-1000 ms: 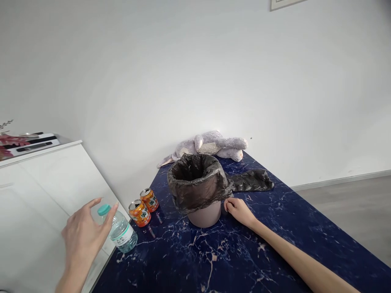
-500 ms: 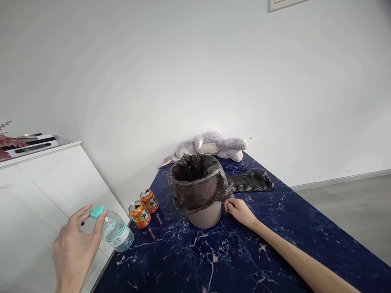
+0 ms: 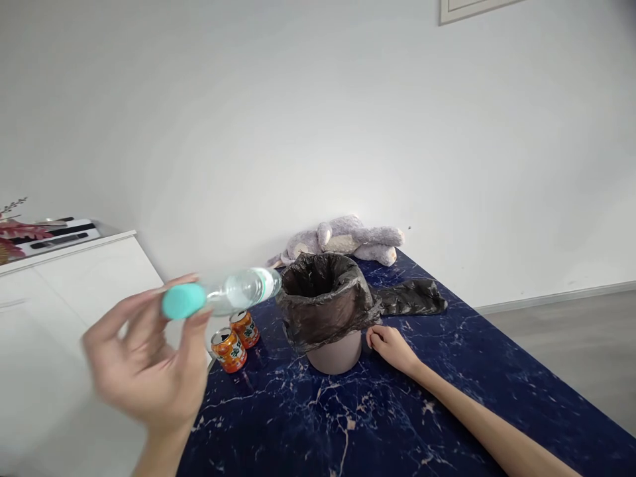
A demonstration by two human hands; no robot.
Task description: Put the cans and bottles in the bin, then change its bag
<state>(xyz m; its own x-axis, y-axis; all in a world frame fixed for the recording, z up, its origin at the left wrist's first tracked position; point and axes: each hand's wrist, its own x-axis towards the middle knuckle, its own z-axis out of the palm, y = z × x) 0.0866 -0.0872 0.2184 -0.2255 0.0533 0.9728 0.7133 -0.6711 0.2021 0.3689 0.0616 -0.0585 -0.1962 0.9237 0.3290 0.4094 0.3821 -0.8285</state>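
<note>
A clear plastic water bottle (image 3: pixel 243 291) with a turquoise cap is pinched near its cap by my left hand (image 3: pixel 149 358). It is held in the air, tilted nearly level, its base pointing right toward the trash can. That trash can (image 3: pixel 335 354), lined with a black plastic bag (image 3: pixel 328 317), stands upright on the table. My right hand (image 3: pixel 392 346) rests on the tabletop just right of the can, its fingers curled in; whether anything is inside them is hidden. Two orange drink cans (image 3: pixel 229 351) stand side by side below the bottle, their tops opened.
A grey plush toy (image 3: pixel 348 238) lies against the wall behind the trash can. The bag's loose end (image 3: pixel 415 297) trails to the right over the dark blue marbled table (image 3: pixel 318 430). At left stands a white cabinet (image 3: pixel 74 311) with flowers and a striped object on top.
My left hand has lifted the bottle off the table, up and to the right, tipping it from upright to nearly level. My right hand stays in place.
</note>
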